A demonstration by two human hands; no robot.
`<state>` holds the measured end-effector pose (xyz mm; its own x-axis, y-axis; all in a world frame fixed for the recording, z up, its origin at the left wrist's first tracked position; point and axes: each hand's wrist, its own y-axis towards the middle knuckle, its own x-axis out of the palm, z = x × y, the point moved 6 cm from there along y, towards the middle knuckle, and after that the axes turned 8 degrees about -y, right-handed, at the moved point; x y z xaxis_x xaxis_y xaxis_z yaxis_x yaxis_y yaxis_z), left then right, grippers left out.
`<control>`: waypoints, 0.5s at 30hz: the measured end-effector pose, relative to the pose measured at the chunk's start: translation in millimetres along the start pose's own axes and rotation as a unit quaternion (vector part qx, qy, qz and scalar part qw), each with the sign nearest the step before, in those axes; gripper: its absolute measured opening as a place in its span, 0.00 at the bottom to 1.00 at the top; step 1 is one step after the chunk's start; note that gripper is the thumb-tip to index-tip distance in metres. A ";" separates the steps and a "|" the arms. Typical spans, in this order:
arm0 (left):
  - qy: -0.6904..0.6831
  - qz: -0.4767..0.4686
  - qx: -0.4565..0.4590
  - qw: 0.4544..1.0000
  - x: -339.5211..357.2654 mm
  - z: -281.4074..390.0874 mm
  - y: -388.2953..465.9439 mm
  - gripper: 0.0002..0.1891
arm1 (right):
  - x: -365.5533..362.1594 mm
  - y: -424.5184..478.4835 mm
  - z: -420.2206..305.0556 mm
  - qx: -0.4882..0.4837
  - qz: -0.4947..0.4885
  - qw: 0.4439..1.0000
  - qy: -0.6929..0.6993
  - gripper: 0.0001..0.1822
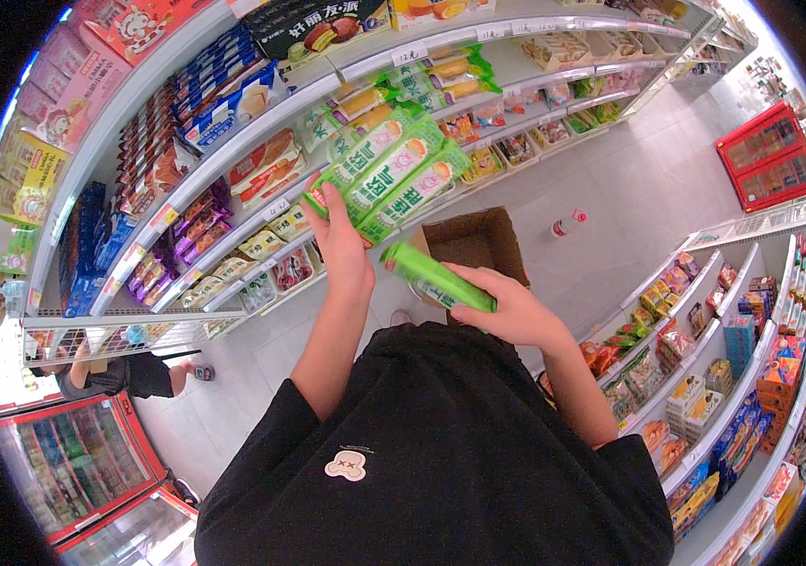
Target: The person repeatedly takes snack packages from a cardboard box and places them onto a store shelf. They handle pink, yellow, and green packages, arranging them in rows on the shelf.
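Observation:
My left hand (342, 247) has its thumb over the near end of a row of green and white snack packets (394, 170). They lie slanted side by side at the front of the shelving, and its other fingers are mostly hidden behind them. In my right hand (509, 308) is a single green packet (438, 276), blurred and held in front of my body, apart from the row. Just beyond the row, clear-and-green bags of yellow snacks (367, 113) lie on the shelf. An opened cardboard box (480, 237) stands on the floor below my right hand.
Curved-looking shelves of packaged snacks (268, 166) run along the left and front. Another stocked shelf unit (710, 339) is close on my right. A bottle (567, 224) is on the tiled floor, near a red cabinet (770, 159). At left are a person (113, 375) and a red-framed freezer (84, 460).

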<state>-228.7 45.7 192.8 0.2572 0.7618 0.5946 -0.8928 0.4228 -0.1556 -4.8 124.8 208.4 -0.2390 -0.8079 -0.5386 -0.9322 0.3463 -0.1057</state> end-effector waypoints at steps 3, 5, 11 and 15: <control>0.068 -0.040 0.010 0.997 12.6 5.3 -10.9 0.22 | -11.1 2.5 -1.3 -0.024 0.006 0.999 -0.047 0.32; 0.087 -0.065 0.019 0.994 17.1 1.5 -17.2 0.21 | -12.7 4.5 2.8 0.059 -0.005 0.998 0.029 0.32; 0.096 -0.130 -0.010 0.987 20.5 -6.8 -34.6 0.20 | -4.2 -3.9 30.9 0.117 0.073 0.984 0.110 0.26; 0.097 -0.128 -0.006 0.987 8.5 -15.1 -37.8 0.21 | 15.0 -20.9 51.5 0.137 0.143 0.963 0.183 0.33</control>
<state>-187.2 43.6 191.8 0.5398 0.7088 0.4540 -0.7859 0.6177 -0.0299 25.1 130.0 159.6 -0.6027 -0.7570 -0.2525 -0.7189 0.6524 -0.2398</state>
